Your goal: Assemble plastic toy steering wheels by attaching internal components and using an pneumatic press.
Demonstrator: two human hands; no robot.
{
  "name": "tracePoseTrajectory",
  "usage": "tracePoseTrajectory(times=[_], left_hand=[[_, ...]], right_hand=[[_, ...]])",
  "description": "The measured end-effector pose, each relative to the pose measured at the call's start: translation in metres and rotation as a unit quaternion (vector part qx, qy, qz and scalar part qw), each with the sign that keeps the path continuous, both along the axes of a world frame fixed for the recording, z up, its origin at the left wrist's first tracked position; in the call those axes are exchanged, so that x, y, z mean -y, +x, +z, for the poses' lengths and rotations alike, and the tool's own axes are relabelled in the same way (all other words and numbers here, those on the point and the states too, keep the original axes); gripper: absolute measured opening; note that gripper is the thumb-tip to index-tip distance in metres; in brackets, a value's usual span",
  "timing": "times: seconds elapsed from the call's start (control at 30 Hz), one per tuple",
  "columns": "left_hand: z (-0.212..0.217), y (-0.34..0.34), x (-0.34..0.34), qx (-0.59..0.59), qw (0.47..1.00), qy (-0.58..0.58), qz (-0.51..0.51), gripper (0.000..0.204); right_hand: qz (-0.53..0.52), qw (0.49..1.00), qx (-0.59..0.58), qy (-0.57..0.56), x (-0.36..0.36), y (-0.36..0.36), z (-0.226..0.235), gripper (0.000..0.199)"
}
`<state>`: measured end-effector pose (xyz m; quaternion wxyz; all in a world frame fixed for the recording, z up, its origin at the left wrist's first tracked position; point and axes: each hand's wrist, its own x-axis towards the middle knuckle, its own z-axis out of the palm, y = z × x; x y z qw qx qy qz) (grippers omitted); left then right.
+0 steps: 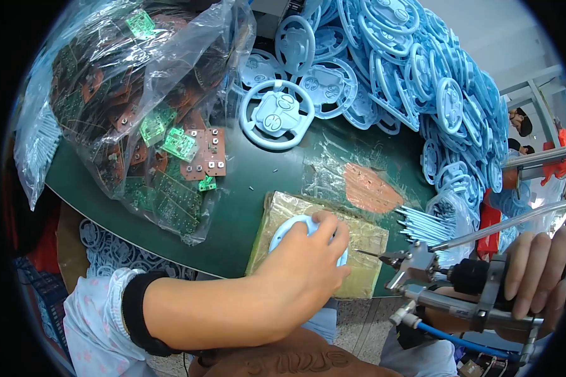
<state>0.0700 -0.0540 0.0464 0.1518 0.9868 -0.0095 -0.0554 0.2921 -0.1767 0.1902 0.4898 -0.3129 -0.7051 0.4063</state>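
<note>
My left hand [308,254] is closed over a light blue plastic steering wheel part [283,234], pressing it onto a block wrapped in clear tape [358,276]. Much of that part is hidden under my fingers. At the right, my right hand [538,276] wraps round the black body of a powered screwdriver [471,276]. A metal feed head and a blue air hose [453,336] are fixed to the tool. Its thin bit points left toward the steering wheel part and stays a short gap away from my left hand.
A large pile of light blue steering wheel parts [383,69] rises at the back right, with one wheel [277,114] lying nearer. A clear plastic bag [144,113] of circuit boards sits at the left. Thin light blue sticks [427,223] lie beside the block on the green table [233,207].
</note>
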Motion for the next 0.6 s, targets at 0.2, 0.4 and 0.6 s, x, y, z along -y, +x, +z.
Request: tracePoseTrajectory(times=[0.2,0.4,0.6], left_hand=[[0.000,0.004,-0.001,0.005,1.000,-0.029,0.005,0.041],[0.006,0.005,-0.011,-0.010,1.000,-0.016,0.013,0.042],[-0.010,0.005,-0.009,0.012,0.997,-0.070,0.009,0.048]], right_hand=[[0.107,0.978,0.004,-0.181,0.001,0.043,0.006,0.023],[-0.097,0.994,-0.008,-0.041,-0.027,-0.007,-0.020,0.012],[-0.164,0.980,-0.115,0.016,-0.024,-0.009,-0.040,0.019]])
